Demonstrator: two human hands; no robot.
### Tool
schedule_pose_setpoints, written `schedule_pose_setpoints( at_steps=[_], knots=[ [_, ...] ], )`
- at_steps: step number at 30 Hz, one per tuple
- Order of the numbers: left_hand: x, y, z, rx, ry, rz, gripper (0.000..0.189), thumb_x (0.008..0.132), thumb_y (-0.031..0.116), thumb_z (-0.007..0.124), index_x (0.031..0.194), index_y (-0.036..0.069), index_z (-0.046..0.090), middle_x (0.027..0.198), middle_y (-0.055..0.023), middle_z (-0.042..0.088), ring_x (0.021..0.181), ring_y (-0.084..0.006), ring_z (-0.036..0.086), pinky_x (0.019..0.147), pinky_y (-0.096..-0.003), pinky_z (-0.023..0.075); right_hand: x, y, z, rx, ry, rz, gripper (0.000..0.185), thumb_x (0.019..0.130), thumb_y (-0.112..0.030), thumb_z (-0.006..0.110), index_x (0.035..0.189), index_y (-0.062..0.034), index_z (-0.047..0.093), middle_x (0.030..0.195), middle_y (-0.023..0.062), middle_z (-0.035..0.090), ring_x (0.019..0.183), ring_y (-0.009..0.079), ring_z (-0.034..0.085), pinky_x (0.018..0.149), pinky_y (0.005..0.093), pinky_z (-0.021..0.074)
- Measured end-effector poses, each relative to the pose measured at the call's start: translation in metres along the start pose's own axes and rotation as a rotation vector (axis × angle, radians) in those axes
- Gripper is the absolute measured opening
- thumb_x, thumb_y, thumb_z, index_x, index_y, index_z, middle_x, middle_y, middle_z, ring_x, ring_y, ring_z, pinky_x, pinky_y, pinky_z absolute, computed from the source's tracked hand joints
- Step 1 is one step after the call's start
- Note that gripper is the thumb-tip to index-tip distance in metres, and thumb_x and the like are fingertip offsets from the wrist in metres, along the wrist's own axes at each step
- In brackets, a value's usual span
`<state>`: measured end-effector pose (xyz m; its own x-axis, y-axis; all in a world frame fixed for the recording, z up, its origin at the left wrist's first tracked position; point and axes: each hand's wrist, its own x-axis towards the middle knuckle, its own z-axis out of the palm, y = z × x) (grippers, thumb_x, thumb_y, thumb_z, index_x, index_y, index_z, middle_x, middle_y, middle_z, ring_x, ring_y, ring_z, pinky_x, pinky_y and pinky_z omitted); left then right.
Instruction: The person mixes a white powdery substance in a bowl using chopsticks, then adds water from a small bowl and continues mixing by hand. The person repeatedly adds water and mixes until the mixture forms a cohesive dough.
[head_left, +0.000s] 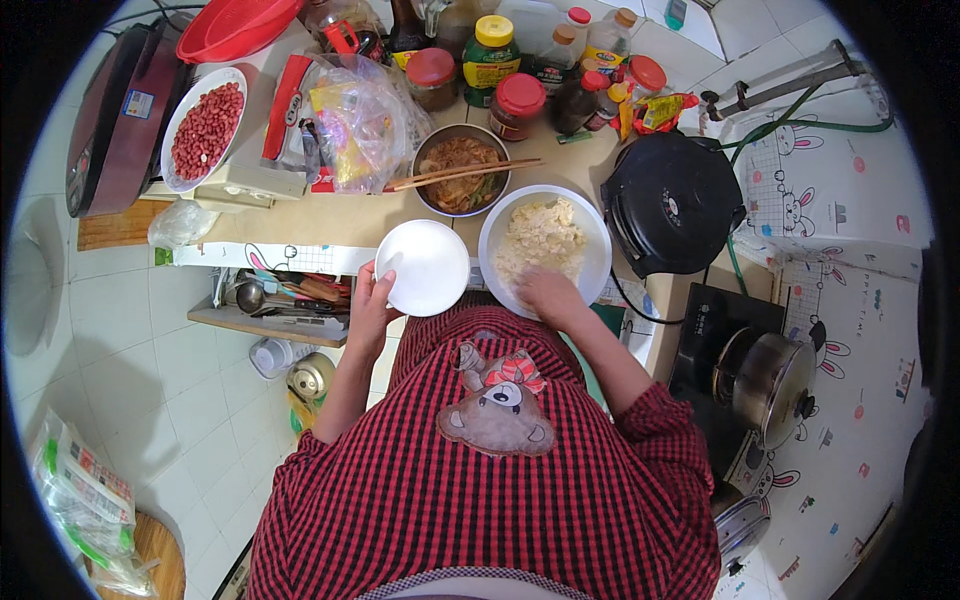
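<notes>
My left hand grips the rim of a round white bowl, thumb on its inner edge; the contents look white or the bowl is bare, which I cannot tell. My right hand reaches into a large white basin, its fingertips down in crumbly, pale dough-like flour mixture and partly hidden. Behind the two vessels stands a metal bowl of cooked food, with wooden chopsticks lying across its rim.
A black electric griddle stands right of the basin, near a lidded steel pot. Jars and bottles line the back. An open drawer of utensils juts out at left, below a plate of red peanuts.
</notes>
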<state>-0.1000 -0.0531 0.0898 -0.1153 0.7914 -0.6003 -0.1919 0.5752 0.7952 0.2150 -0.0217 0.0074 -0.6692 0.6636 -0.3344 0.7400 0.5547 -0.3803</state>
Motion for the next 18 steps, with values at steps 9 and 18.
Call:
schedule_pose_setpoints(
  at_steps=[9, 18],
  knots=[
    [0.004, -0.001, 0.004, -0.001, -0.013, -0.015, 0.041, 0.098, 0.027, 0.051, 0.134, 0.01, 0.041, 0.127, -0.0098, 0.051, 0.113, -0.022, 0.058, 0.085, -0.0422, 0.0565, -0.026, 0.023, 0.01, 0.149, 0.071, 0.388, 0.022, 0.088, -0.008, 0.048, 0.105, -0.001, 0.061, 0.103, 0.0233, 0.063, 0.099, 0.0377, 0.062, 0.085, 0.0473, 0.0512],
    [0.008, 0.002, 0.006, -0.009, -0.015, -0.006, 0.043, 0.098, 0.027, 0.052, 0.135, 0.01, 0.04, 0.128, -0.0103, 0.051, 0.114, -0.0231, 0.058, 0.084, -0.0424, 0.0567, 0.032, -0.011, 0.01, 0.215, 0.308, -0.026, 0.021, 0.089, -0.013, 0.05, 0.101, 0.0001, 0.061, 0.102, 0.0209, 0.063, 0.097, 0.0381, 0.062, 0.087, 0.0464, 0.0502]
  ],
)
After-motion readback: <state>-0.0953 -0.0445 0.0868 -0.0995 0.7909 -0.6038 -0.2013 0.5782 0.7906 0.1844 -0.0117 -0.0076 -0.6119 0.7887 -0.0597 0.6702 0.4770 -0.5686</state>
